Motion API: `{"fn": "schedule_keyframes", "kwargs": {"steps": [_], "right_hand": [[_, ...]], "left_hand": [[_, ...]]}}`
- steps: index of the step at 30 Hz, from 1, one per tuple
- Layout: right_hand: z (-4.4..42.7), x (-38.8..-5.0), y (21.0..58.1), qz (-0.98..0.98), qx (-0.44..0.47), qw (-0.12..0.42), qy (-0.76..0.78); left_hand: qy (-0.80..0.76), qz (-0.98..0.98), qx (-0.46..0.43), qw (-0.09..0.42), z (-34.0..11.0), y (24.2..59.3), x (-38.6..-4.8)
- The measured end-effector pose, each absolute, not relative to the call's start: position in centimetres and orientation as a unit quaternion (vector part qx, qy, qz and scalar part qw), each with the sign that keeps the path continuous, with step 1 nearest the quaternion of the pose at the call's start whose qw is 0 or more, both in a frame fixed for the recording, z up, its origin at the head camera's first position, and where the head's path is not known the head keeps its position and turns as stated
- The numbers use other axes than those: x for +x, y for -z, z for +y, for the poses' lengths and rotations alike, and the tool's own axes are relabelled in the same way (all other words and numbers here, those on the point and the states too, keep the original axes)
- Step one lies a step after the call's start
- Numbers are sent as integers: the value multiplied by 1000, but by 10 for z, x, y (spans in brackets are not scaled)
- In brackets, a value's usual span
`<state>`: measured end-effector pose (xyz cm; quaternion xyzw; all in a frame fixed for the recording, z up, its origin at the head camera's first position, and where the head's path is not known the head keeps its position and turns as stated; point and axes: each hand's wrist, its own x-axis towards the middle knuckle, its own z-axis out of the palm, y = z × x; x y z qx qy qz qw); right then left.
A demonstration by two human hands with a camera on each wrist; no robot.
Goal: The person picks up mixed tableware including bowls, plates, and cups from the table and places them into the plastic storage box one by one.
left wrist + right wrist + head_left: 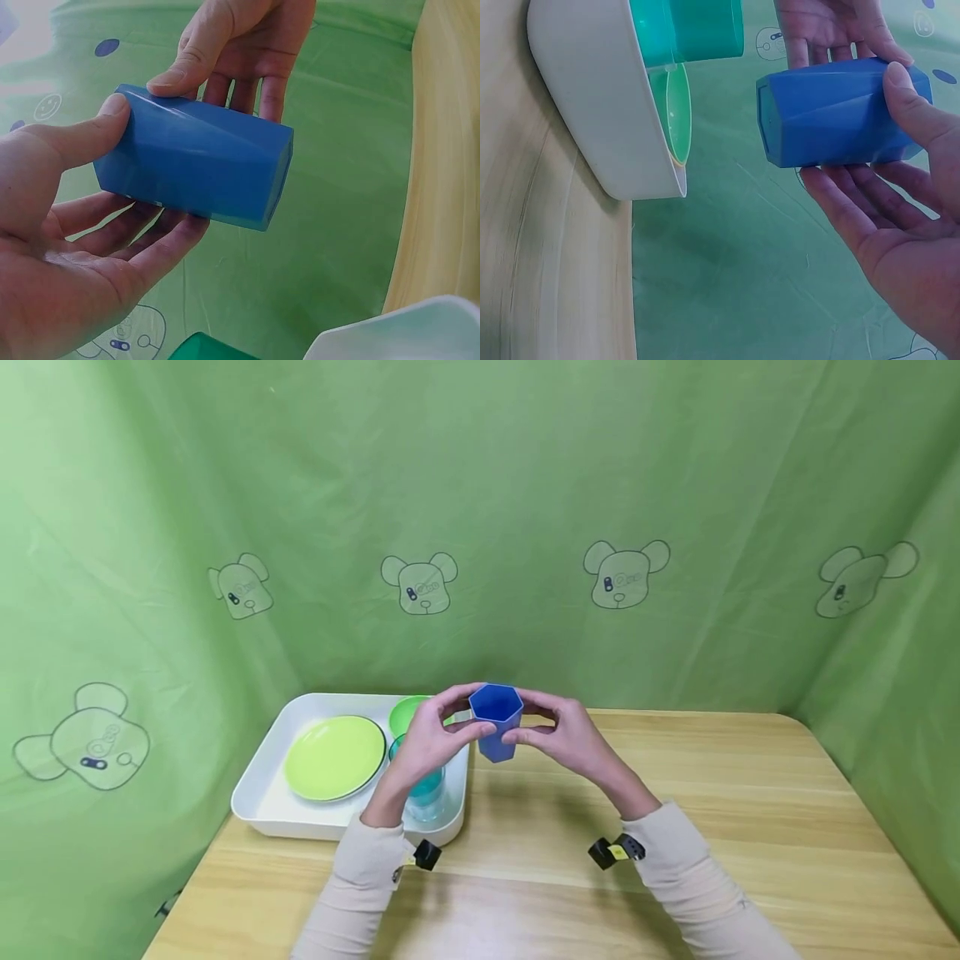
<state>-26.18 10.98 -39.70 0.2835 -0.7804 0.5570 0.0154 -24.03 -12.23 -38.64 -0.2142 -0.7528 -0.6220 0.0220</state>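
A blue cup [498, 739] with a six-sided rim and faceted walls is held upright above the table, its open mouth facing up. On its left side my left hand [433, 739] grips it, thumb in front and fingers behind. My right hand [566, 737] grips the opposite side in the same way. Both thumbs lie near the rim, as the left wrist view shows on the blue cup [199, 157]. In the right wrist view the base of the cup [840, 116] points toward the white tray.
Left of the hands stands a white tray [258, 793] with yellow-green plates [337, 758], a green bowl [402, 714] and teal cups [426, 789], partly hidden by the left hand. They all rest on a wooden table [720, 827]. Green curtains [517, 485] surround it.
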Motion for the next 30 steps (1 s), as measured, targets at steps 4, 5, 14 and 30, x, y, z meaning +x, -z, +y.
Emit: {"fn": "schedule_keyframes", "kwargs": {"steps": [4,5,14,30], "right_hand": [[110,-260,397,-771,293,12,-565],[110,-260,397,-768,295,12,-568],[120,-255,399,-771,308,29,-557],[142,-251,408,-794,287,64,-531]], "left_hand": [[623,-752,-216,27,-126,384,-238],[622,-752,-215,29,-127,384,-238],[614,-762,-194,63,-154,381,-231],[626,-761,-141,95,-200,380,-217]]}}
